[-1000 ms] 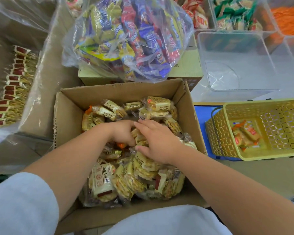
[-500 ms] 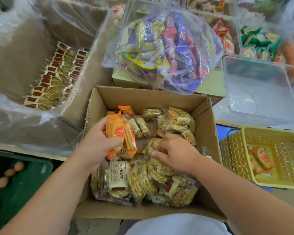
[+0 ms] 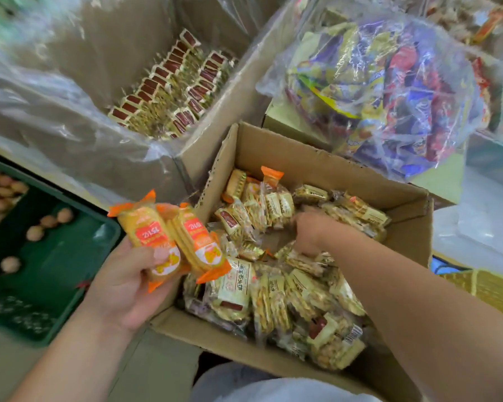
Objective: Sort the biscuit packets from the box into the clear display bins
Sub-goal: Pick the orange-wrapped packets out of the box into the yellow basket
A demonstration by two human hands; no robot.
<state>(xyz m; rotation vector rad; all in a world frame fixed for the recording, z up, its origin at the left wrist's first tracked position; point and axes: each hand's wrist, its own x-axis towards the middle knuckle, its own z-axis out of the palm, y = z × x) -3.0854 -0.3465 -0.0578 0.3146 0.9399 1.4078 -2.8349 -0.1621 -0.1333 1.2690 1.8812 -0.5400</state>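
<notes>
An open cardboard box in the middle holds several loose biscuit packets, most pale yellow, a few orange. My left hand is lifted left of the box's near corner and grips two orange biscuit packets side by side, thumb across them. My right hand reaches down among the packets in the middle of the box; its fingers are hidden and blurred. A clear bin shows only at the far right edge.
A large plastic-lined carton with rows of red-and-yellow packets stands behind left. A clear bag of mixed snacks sits on a box behind right. A green crate with round nuts lies left; a yellow basket is right.
My left hand has lifted the two orange packets out of the box, leftward and toward me. My right hand has pushed deeper among the packets. The view has swung left.
</notes>
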